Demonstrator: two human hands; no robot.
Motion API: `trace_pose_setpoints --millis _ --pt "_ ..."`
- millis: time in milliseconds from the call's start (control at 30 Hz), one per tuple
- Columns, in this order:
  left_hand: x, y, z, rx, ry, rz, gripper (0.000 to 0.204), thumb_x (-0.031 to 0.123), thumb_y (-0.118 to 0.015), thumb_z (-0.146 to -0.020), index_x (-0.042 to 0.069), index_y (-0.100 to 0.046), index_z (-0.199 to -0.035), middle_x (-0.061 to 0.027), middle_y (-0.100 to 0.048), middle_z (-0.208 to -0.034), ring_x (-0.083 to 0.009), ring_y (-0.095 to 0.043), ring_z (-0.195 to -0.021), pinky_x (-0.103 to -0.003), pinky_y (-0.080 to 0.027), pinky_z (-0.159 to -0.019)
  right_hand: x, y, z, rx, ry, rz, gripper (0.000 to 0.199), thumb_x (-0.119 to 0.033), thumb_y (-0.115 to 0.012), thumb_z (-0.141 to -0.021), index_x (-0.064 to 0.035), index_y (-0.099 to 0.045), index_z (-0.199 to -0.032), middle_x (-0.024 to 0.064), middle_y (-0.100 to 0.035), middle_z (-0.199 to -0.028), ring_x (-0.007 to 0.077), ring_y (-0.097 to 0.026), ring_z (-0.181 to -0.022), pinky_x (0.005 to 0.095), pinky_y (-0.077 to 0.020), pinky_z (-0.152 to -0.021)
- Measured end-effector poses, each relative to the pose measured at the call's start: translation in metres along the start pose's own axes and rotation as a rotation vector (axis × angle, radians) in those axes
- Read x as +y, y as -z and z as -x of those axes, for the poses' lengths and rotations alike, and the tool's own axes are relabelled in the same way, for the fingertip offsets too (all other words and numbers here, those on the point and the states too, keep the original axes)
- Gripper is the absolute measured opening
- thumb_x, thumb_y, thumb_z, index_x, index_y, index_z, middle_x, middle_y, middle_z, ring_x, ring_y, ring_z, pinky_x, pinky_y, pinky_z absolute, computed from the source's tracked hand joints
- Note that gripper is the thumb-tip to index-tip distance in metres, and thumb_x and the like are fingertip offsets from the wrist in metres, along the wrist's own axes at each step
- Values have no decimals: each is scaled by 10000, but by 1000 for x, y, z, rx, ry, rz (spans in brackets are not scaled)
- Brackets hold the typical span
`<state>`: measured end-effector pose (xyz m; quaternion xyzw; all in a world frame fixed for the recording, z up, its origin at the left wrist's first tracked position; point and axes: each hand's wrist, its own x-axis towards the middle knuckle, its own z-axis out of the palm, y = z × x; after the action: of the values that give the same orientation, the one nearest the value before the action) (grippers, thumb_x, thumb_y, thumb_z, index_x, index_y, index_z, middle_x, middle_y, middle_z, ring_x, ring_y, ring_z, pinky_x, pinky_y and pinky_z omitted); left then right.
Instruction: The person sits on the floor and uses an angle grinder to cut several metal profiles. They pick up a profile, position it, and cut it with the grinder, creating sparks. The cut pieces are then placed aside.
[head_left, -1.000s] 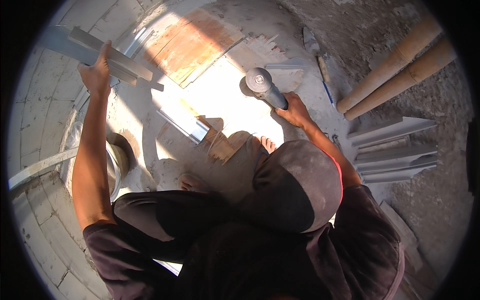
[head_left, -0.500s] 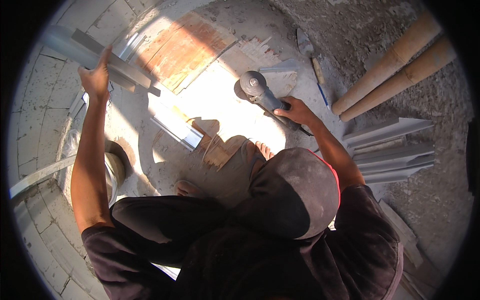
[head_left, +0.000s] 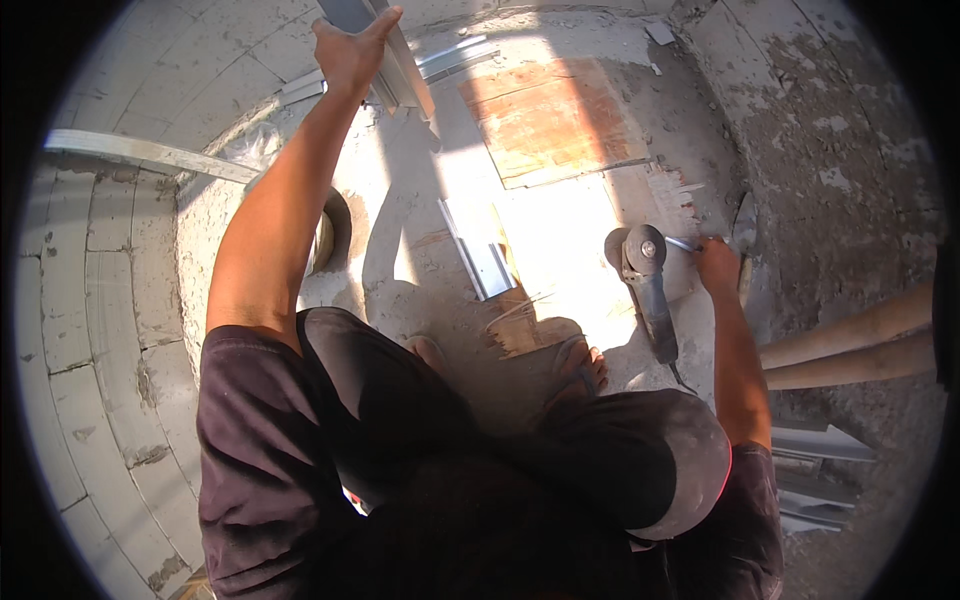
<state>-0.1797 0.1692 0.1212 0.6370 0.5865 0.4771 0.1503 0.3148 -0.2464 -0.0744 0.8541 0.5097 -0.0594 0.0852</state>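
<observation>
At the top of the view, my left hand [head_left: 350, 52] is closed around a long grey metal profile [head_left: 402, 70], holding it raised and tilted. My right hand [head_left: 718, 266] is at the right, fingers closed on a slim blue-and-white pen [head_left: 682, 243] that points left. Just left of that hand, the angle grinder [head_left: 652, 300] lies on the floor, disc end away from me, its cord running off near my foot. A trowel [head_left: 745, 222] lies beside my right hand, partly hidden by it.
A short metal profile piece [head_left: 476, 248] lies on the floor near a worn wooden board [head_left: 555, 115]. Bamboo poles [head_left: 850, 348] and stacked metal profiles [head_left: 815, 442] are at the right. A round bucket [head_left: 325, 235] stands behind my left forearm. Block walls [head_left: 100, 330] rise at the left.
My right hand has let go of the angle grinder and moved right to the pen, now gripped. The grinder rests on the floor. My left hand still holds the metal profile; the view has turned left.
</observation>
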Motion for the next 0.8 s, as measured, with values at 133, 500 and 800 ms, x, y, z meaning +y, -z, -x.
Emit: trace_pose_setpoints --millis 133,500,800 --pt "14 75 -34 109 -6 25 1054 480 -896 -780 -163 -377 -1435 -355 -601 -1337 -438 -620 -1268 -460 -495 -1095 33 11 -17 -25 -1 115 229 -213 -658 -959 -56 -743 -1103 186 -715 -1107 396 -721 -1057 521 -583 -874" --pt "41 100 -68 572 17 275 1016 444 -918 -776 -159 -454 -1448 -342 -630 -1365 -412 -633 -1262 -434 -485 -1093 -266 309 -57 663 603 -324 564 -274 -769 -949 -78 -603 -1451 150 -695 -1005 352 -682 -910 455 -553 -827" --pt "118 71 18 -74 -192 499 980 455 -958 -718 -136 -424 -1289 -374 -617 -1227 -467 -654 -1183 -506 -505 -1063 -246 342 29 404 583 -897 542 -314 -741 -990 -38 -622 -1442 90 -714 -1037 139 -611 -791 303 -524 -697"
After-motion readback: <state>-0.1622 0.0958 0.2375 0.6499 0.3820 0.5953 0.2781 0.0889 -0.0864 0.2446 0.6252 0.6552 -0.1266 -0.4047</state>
